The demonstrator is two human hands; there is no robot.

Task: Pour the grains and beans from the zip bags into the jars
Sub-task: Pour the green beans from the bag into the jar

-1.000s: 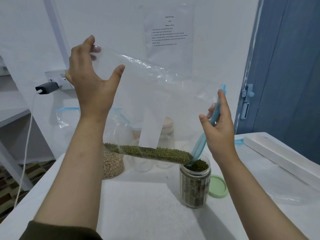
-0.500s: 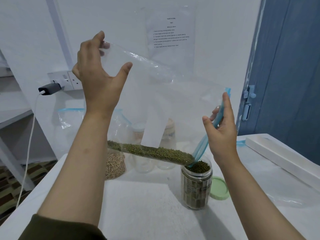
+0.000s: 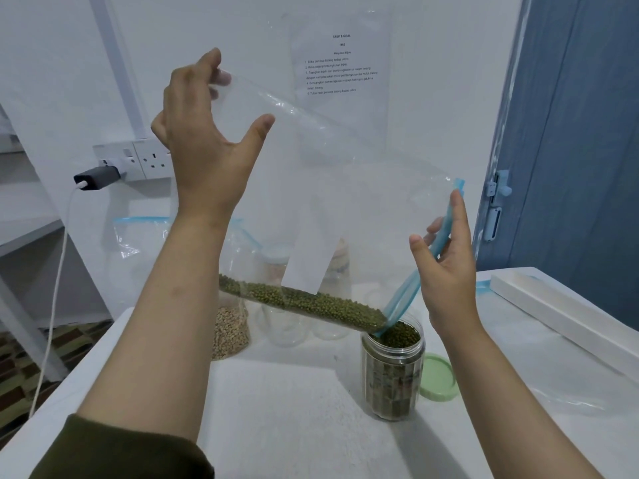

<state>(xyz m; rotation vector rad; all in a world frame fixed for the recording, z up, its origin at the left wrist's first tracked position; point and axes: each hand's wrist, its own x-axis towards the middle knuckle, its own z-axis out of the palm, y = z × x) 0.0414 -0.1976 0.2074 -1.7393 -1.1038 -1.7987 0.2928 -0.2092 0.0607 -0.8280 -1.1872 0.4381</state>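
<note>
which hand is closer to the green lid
Right. The right hand holds the bag's zip edge just above the lid; the left hand is high up, far left of it.

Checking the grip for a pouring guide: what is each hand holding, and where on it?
Both hold one zip bag: left hand grips its raised bottom corner, right hand its blue zip edge.
</note>
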